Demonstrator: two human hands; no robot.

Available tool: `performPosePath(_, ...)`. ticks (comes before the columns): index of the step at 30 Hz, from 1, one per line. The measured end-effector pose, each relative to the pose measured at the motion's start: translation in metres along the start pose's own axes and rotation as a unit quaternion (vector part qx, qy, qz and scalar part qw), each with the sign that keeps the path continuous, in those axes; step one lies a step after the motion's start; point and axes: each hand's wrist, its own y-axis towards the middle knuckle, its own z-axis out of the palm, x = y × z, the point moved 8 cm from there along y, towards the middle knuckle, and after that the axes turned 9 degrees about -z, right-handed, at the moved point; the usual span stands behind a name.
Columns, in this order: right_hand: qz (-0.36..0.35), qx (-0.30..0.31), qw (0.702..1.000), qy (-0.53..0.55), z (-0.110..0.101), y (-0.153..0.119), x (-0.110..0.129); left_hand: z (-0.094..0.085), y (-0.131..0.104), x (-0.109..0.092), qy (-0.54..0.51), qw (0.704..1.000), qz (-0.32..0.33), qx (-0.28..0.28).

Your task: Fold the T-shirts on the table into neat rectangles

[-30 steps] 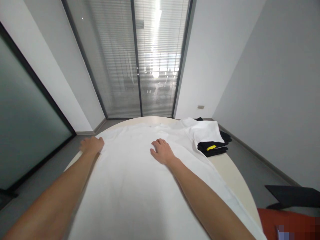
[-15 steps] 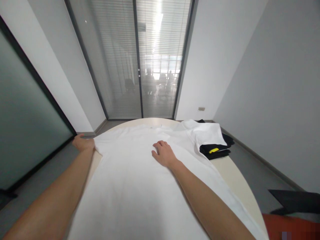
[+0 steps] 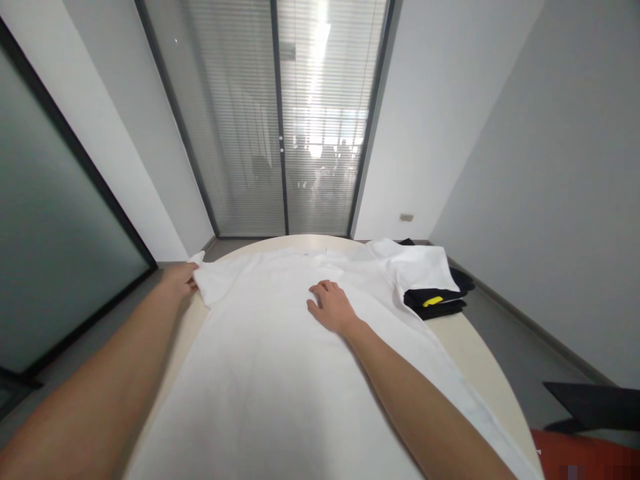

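Note:
A white T-shirt [image 3: 265, 347] lies spread over a round pale table [image 3: 470, 347], its collar toward the far edge. At the left sleeve, my left hand [image 3: 181, 277] pinches the sleeve's edge, and a small corner of cloth sticks up beyond the fingers. My right hand [image 3: 331, 307] rests palm down on the upper chest of the shirt, fingers apart, holding nothing. The right sleeve lies partly over a stack of dark folded clothes [image 3: 435, 308] with a yellow mark.
A red object [image 3: 580, 457] and a black chair part [image 3: 595, 405] are at the lower right. Behind the table stands a glass partition with blinds [image 3: 320, 167]. A dark-framed frosted panel [image 3: 60, 220] is on the left.
My left hand has moved from beyond the left sleeve's end to its edge and closed on the cloth, lifting a corner. My right hand stays on the shirt. The view has shifted slightly.

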Motion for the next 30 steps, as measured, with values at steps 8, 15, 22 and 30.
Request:
performPosePath(8, -0.004, -0.005, 1.000, 0.005, -0.001, -0.001, 0.001, 0.030, -0.071, -0.059, 0.052, 0.992, 0.114, -0.017)
performPosePath(15, -0.008, -0.003, 1.000, 0.002, 0.001, 0.000, 0.001, 0.089, -0.152, -0.068, 0.301, 0.903, 0.304, 0.045)
performPosePath(22, -0.010, -0.007, 1.000, 0.000, 0.001, 0.001, 0.001, 0.077, -0.139, -0.037, 0.326, 0.922, 0.206, 0.031)
performPosePath(30, -0.006, 0.002, 1.000, -0.001, 0.001, 0.001, 0.004, 0.065, -0.116, -0.006, 0.226, 0.963, 0.140, 0.038)
